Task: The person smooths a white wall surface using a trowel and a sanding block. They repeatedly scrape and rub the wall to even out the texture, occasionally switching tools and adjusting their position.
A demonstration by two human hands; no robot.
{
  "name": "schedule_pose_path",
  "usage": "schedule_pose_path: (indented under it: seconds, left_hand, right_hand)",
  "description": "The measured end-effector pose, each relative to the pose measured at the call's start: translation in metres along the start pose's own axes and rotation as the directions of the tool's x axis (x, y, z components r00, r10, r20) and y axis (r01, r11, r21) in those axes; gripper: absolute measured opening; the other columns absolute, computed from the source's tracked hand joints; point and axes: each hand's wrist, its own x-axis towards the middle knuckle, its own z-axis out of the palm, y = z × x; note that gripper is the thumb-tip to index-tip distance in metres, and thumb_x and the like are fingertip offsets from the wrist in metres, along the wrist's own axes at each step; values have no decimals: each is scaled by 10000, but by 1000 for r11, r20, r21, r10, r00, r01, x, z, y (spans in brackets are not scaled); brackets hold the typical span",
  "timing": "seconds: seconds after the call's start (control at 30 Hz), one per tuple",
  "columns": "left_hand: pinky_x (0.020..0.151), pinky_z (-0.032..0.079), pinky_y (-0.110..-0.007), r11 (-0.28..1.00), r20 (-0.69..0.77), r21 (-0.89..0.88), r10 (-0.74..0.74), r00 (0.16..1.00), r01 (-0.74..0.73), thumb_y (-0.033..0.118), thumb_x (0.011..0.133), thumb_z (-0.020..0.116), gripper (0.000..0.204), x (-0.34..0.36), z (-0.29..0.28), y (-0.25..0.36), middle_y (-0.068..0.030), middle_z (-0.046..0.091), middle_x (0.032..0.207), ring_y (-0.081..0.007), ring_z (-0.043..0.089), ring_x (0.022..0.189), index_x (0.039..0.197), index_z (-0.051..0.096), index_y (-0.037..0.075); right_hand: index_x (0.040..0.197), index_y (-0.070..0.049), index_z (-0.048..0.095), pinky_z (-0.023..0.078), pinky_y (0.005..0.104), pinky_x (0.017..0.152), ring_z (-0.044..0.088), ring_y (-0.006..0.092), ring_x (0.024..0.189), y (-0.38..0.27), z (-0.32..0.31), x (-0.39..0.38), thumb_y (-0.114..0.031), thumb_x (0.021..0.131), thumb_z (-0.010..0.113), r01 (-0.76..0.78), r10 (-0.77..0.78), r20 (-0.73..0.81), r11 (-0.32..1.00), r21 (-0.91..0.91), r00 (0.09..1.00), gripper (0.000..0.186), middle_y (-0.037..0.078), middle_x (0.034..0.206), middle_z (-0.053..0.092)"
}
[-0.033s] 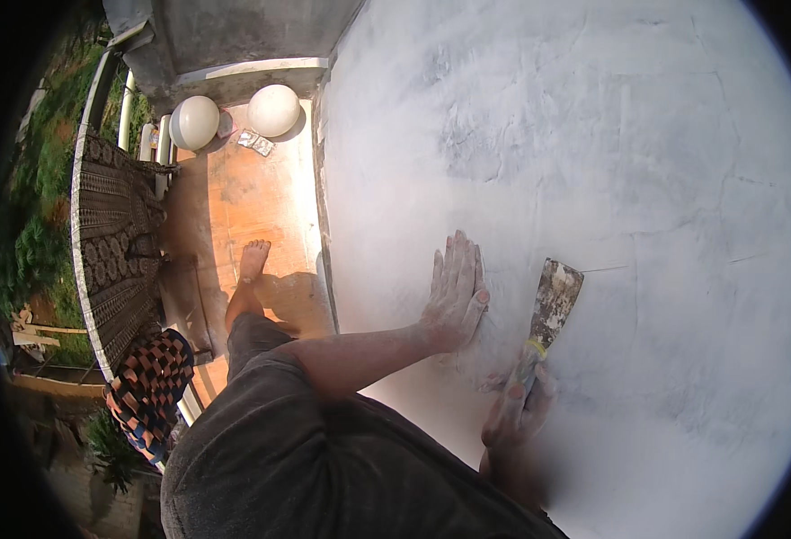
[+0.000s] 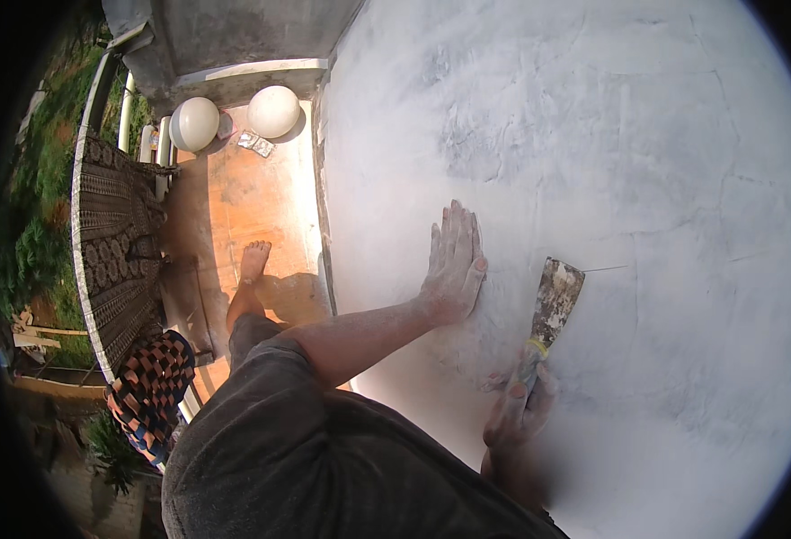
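My left hand point(image 2: 452, 274) lies flat against a pale, chalky wall point(image 2: 593, 162), fingers stretched toward the top of the view and coated with white dust. Whether anything lies under its palm is hidden. Lower and to the right, my right hand point(image 2: 514, 415) is closed around the handle of a putty knife point(image 2: 557, 301). The knife's wide blade points up, spotted with dried white and dark residue; a yellow band rings the handle's top. Smears and fine cracks mark the wall around both hands.
On the left, an orange tiled floor point(image 2: 243, 198) runs beside the wall, my bare foot point(image 2: 254, 260) on it. Two round white globes point(image 2: 194, 123) and a small silvery packet point(image 2: 255, 143) sit at its far end. Patterned cloth point(image 2: 117, 225) and a checkered cloth point(image 2: 150, 395) hang over the railing.
My left hand has slid a short way up the wall, its forearm rising with it. My right hand and the putty knife look almost still.
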Motion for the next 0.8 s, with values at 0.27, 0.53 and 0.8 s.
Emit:
schedule_pose_path:
  seconds: [0.27,0.53,0.8]
  left_hand:
    - [1221,-44,-623,990,-1,27,142,990,-142,358,1092,259,717,-21,24,-28,-342,-35,1650,-491,-77,1541,1586,4,-95]
    - [1235,-1,-599,999,-123,29,-10,992,13,368,1105,206,685,148,-38,-64,-326,-23,1657,-459,-33,1554,1590,37,-85]
    - [1199,-21,-676,972,0,39,231,973,-231,360,1085,285,734,-5,7,-13,-366,-16,1639,-525,-24,1531,1574,21,-119]
  right_hand:
    - [1410,71,339,579,319,616,650,258,811,3,4,2,-104,1053,446,87,-79,48,975,-202,996,412,343,1299,540]
    - [1398,58,337,564,350,659,652,225,650,1,14,3,-17,1042,434,2,-4,-24,995,-99,1000,377,309,1166,634]
    - [1447,7,346,505,423,1009,607,340,1179,-5,11,1,-174,1063,483,-129,129,-23,992,6,991,446,307,1407,508]
